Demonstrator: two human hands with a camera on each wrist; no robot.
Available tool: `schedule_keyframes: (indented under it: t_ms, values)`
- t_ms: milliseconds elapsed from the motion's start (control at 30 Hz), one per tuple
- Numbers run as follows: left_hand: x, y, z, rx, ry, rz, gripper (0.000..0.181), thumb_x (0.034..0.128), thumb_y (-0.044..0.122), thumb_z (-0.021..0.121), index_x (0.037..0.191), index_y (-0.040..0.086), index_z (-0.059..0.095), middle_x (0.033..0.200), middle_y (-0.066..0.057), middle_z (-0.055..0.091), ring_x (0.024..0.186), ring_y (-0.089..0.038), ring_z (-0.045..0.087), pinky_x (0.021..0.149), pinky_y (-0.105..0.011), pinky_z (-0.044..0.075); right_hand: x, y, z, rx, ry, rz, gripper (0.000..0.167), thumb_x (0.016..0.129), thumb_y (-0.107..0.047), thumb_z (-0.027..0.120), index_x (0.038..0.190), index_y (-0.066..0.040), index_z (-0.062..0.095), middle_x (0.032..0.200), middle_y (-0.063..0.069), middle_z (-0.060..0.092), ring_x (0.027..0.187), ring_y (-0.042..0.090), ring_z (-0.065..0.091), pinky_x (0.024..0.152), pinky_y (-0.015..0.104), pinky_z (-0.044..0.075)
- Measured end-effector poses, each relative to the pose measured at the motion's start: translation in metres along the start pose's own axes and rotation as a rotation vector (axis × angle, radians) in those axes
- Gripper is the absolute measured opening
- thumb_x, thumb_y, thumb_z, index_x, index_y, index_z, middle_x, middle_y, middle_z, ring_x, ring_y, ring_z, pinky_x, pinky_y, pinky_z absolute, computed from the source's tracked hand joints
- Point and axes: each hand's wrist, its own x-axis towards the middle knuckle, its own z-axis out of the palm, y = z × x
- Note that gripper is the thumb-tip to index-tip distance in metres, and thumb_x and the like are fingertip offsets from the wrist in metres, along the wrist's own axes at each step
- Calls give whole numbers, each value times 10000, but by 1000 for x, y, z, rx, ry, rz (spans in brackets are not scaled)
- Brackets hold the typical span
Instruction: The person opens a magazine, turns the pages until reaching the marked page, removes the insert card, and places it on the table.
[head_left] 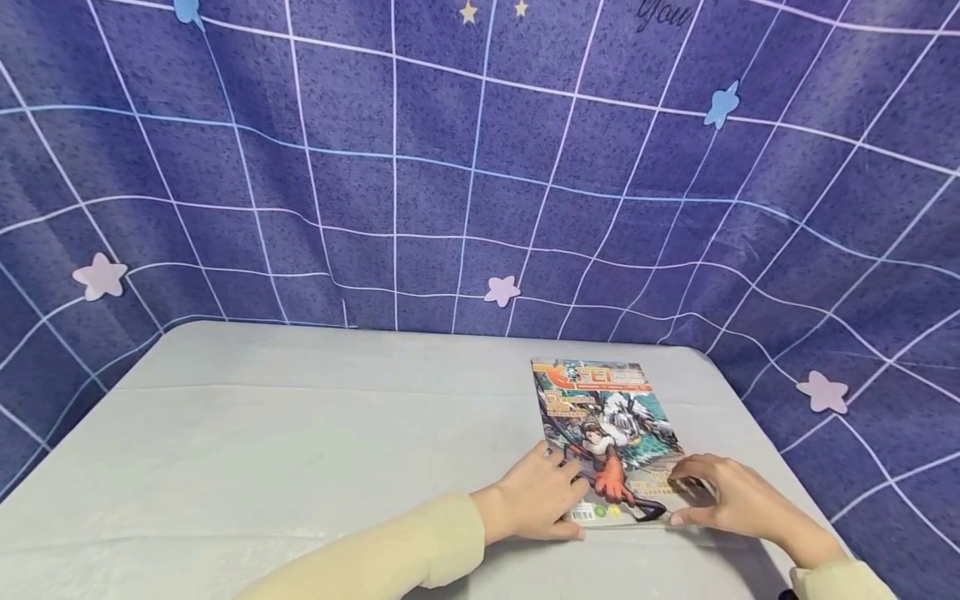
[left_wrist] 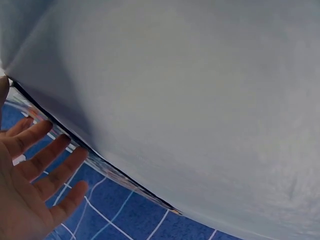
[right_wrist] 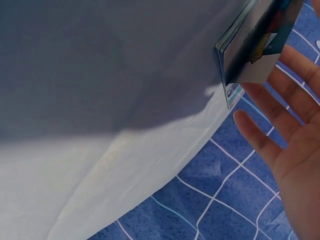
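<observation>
A magazine [head_left: 626,421] with a colourful comic-style cover lies face up on the table, towards its right side. My left hand [head_left: 536,492] rests at its lower left edge, fingers on the cover and thumb by the bottom edge. In the left wrist view those fingers are fairly straight along the magazine's side [left_wrist: 122,176]. At the lower right corner my right hand [head_left: 738,496] holds the edge between thumb and bent fingers. The right wrist view shows the magazine's corner [right_wrist: 255,55] with pages raised and fingers behind them; the thumb is mostly out of frame.
A pale grey cloth covers the table [head_left: 300,433], with faint creases. Behind it and at both sides hangs a blue curtain [head_left: 420,200] with a line grid and stars. The magazine lies near the table's right edge.
</observation>
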Motion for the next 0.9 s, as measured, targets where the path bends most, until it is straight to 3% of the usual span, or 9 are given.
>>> schedule_keyframes:
  t_ms: [367, 633, 900]
  values:
    - [1, 1, 0, 8, 6, -6, 521, 862, 671, 307, 1100, 276, 549, 1107, 72, 585, 992, -149, 565, 851, -323, 404, -1, 0, -1, -14, 16, 22, 471, 583, -542, 771, 886, -197, 664, 880, -110, 652, 810, 91, 616, 705, 338, 499]
    - [1, 0, -1, -22, -1, -8, 437, 885, 597, 360, 1112, 274, 546, 1103, 65, 583, 982, -147, 564, 848, -340, 407, -3, 1, 3, -24, 41, -14, 501, 562, -589, 754, 880, -210, 674, 911, -93, 644, 829, 113, 614, 710, 346, 501]
    - [2, 1, 0, -20, 7, -8, 531, 851, 668, 348, 1123, 262, 555, 1113, 56, 582, 979, -161, 562, 828, -338, 396, -7, 6, 7, -15, 56, -57, 528, 508, -556, 793, 890, -211, 677, 953, -72, 633, 860, 134, 609, 730, 309, 479]
